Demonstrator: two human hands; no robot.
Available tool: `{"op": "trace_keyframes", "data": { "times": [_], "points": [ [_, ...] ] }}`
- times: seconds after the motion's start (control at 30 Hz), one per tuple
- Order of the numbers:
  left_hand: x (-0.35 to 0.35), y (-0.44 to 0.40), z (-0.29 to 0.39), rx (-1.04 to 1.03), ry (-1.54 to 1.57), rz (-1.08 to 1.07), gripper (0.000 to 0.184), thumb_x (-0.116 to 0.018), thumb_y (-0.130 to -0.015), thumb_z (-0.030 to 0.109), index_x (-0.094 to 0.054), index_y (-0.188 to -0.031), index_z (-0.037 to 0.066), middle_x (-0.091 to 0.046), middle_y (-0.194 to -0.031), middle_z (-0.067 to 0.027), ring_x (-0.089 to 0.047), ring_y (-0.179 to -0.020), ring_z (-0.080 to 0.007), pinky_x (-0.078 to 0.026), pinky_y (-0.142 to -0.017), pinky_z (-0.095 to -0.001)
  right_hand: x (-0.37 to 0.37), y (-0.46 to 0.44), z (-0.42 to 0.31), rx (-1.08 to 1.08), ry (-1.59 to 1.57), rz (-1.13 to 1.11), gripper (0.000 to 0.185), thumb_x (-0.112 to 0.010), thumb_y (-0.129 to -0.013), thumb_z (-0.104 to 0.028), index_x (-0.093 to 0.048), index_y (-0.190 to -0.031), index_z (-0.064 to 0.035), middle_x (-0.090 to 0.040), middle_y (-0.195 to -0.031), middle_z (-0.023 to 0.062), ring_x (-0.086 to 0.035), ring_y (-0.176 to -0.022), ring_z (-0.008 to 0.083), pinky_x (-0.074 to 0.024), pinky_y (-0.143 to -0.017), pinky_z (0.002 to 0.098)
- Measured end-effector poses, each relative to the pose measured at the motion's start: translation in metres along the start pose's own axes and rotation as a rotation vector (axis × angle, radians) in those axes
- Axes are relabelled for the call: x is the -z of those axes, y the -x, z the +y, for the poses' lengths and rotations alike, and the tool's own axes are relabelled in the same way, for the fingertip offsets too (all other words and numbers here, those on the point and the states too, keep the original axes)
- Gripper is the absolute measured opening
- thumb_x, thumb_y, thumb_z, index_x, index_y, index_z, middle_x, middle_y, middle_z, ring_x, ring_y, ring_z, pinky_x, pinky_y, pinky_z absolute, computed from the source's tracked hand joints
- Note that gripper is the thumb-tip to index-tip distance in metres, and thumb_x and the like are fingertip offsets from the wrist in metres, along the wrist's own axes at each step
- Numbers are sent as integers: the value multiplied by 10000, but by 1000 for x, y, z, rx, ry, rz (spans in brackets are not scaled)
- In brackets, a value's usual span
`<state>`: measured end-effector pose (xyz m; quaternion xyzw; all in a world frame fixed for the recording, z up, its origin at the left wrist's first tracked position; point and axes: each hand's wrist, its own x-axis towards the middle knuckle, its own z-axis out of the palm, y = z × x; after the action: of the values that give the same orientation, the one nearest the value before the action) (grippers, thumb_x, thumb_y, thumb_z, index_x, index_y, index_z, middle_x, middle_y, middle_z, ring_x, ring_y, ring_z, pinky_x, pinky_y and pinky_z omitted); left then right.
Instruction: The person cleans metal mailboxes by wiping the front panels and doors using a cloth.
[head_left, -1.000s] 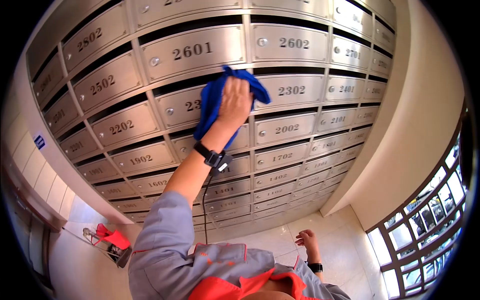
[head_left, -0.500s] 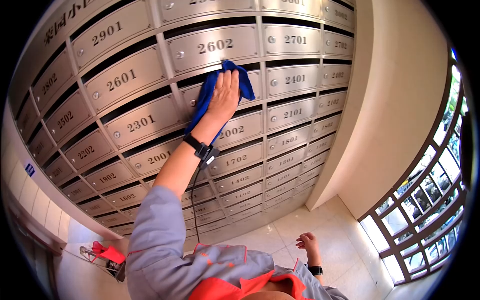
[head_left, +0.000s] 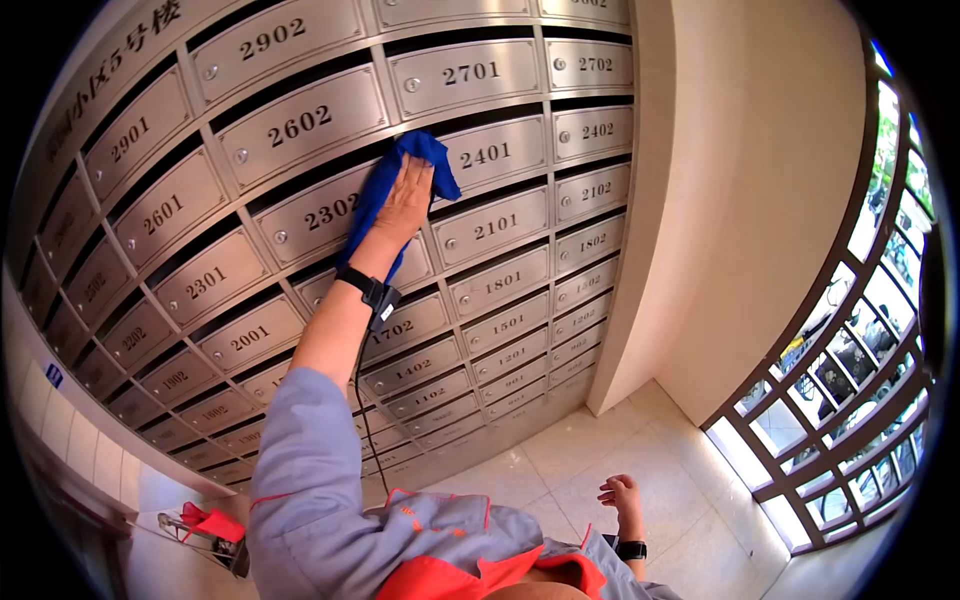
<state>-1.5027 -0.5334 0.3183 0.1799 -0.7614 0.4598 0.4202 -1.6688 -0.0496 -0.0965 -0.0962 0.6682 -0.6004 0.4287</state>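
My left hand (head_left: 406,205) presses a blue cloth (head_left: 368,200) against the metal mailboxes, its fingers stretched out and close together on top. The cloth bunches up past my fingertips and hangs down along my wrist. It lies between the door marked 2302 (head_left: 330,212) and the door marked 2401 (head_left: 486,156), hiding part of both. Low on the right, my right hand (head_left: 621,493) hangs away from the mailboxes with loosely bent fingers and nothing visible in it.
Numbered mailbox doors with dark slots fill the wall. A beige wall (head_left: 765,190) and a barred window (head_left: 850,350) stand to the right. At lower left, a red item (head_left: 212,522) rests on a metal-framed object. A black cable (head_left: 362,415) runs down from my left wrist.
My left hand and the cloth have slid rightward across door 2302 to the edge of 2401. My view has shifted right too. The right hand still hangs low.
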Motion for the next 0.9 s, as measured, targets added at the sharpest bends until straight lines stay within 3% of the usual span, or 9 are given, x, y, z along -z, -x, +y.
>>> {"op": "trace_keyframes", "data": {
  "times": [0.1, 0.2, 0.23, 0.33, 0.5, 0.6, 0.73, 0.8, 0.9],
  "points": [
    [22, -42, 22, 10, -8, -22, 462, -511, -766, 123, -416, -1202, 5, -458, -1146, -165, -426, -1074, -309, -337, -943, -373, 11, -6, -3, 6, -18, 18, 156, -483, -809, -170, -535, -865, -34, -618, -740, 103, -613, -556, 192, -483, -475, 280],
    [8, -78, 49, 145, 184, -77, 427, -513, -761, 122, -434, -1163, 2, -472, -1063, -155, -444, -991, -302, -378, -882, -360, 19, -10, -10, 22, -51, 37, 154, -484, -811, -161, -536, -867, -27, -620, -742, 107, -612, -552, 192, -479, -468, 275],
    [-6, -88, 59, 135, 151, -1, 466, -608, -719, 119, -429, -1137, 14, -462, -1011, -134, -452, -944, -289, -409, -824, -349, 21, -12, -11, 25, -60, 47, 154, -485, -813, -156, -537, -870, -22, -621, -744, 111, -611, -548, 191, -475, -460, 273],
    [-36, -116, 90, 150, 178, 24, 463, -605, -719, 116, -428, -1132, 3, -468, -1001, -134, -453, -943, -292, -408, -823, -349, 36, -27, -18, 27, -59, 84, 153, -487, -816, -151, -538, -871, -18, -621, -743, 113, -610, -545, 191, -472, -452, 272],
    [-78, -152, 131, 178, 269, 36, 282, -584, -718, 85, -446, -948, -1, -451, -896, -156, -438, -887, -317, -386, -806, -360, 72, -49, -53, 46, -37, 183, 150, -490, -823, -152, -536, -873, -18, -616, -728, 109, -610, -545, 194, -475, -449, 275],
    [-75, -147, 136, 214, 367, 68, 392, -565, -745, 83, -433, -1090, -47, -467, -1021, -184, -428, -1005, -349, -373, -884, -393, 95, -70, -70, 78, -46, 213, 150, -490, -825, -151, -537, -871, -17, -612, -719, 108, -607, -537, 197, -475, -447, 275],
    [-105, -121, 152, -19, 361, 12, 419, -444, -785, 52, -441, -1188, -63, -429, -1232, -203, -374, -1190, -338, -275, -1017, -376, 106, -99, -99, 134, -38, 253, 150, -499, -819, -151, -543, -866, -16, -614, -721, 109, -603, -529, 189, -471, -446, 272],
    [-108, -133, 162, -31, 371, 17, 399, -443, -781, 46, -465, -1167, -53, -438, -1231, -185, -390, -1181, -319, -280, -1011, -380, 103, -108, -116, 143, -37, 249, 148, -504, -817, -150, -542, -868, -16, -615, -724, 108, -602, -531, 184, -469, -449, 268],
    [-111, -166, 174, -47, 405, 74, 439, -491, -787, 50, -410, -1202, -71, -422, -1201, -221, -373, -1166, -388, -302, -994, -391, 101, -125, -135, 171, -42, 224, 131, -509, -819, -146, -531, -845, -19, -616, -723, 107, -598, -536, 177, -468, -455, 265]
  ]
}}
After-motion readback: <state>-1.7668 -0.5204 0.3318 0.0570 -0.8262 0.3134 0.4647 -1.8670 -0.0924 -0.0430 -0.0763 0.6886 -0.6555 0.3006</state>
